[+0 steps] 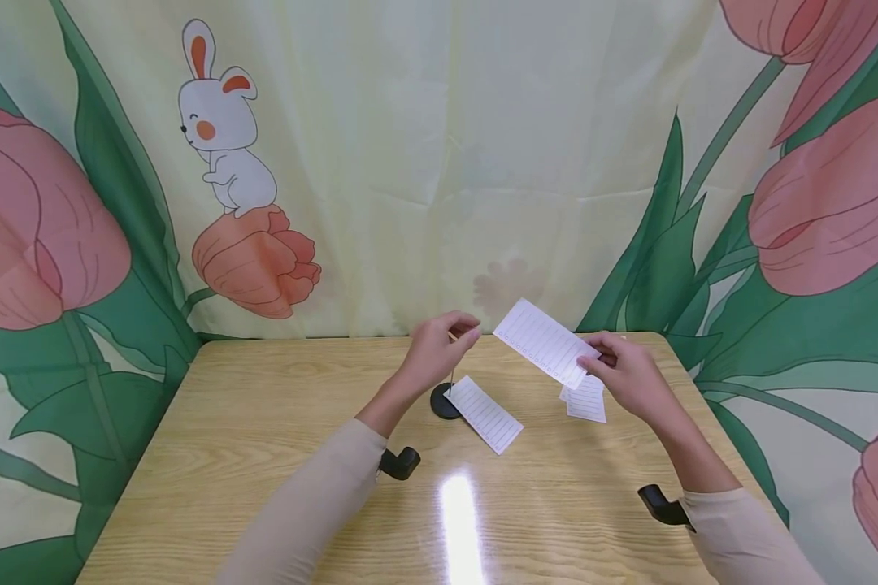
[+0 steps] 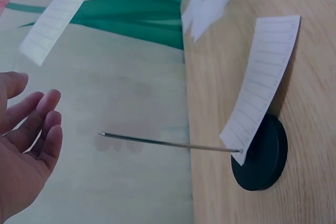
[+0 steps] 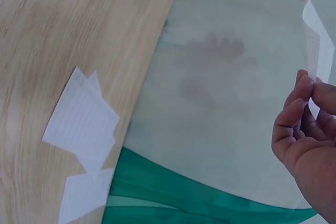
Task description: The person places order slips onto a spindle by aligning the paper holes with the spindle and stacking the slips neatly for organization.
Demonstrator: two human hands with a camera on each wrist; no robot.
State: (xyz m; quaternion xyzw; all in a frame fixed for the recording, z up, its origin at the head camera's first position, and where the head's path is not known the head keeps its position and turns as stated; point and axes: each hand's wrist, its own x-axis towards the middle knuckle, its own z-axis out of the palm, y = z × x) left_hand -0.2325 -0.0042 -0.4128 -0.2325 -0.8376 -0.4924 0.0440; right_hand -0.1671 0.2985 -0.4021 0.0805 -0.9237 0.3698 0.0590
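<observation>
Head view: the right hand (image 1: pixel 625 370) has a pinch grip on one end of the held slip (image 1: pixel 545 341), which is up in the air toward the far edge of the surface (image 1: pixel 278 422). The left hand (image 1: pixel 439 349) is up above the black base (image 1: pixel 439 404), near the middle of the far edge. The lower slip (image 1: pixel 486 416) has one end over that base and slants toward the near edge. Loose slips (image 1: pixel 587 402) lie by the far right corner.

Left wrist view: left grip is relaxed, nothing in it, and well apart from the spike (image 2: pixel 157 142). The spike stands on the base and goes through the end of the lower slip. That point looks sharp, so if the left hand comes down blind, I'd worry about a poked finger.

Right wrist view: the held slip is bowing in that grip. Paper that floppy could fold or tear instead of piercing if it's pushed down off-centre with only one end supported. Also, the loose slips lie right by the far edge, so a sleeve brush or draught might knock one off.
</observation>
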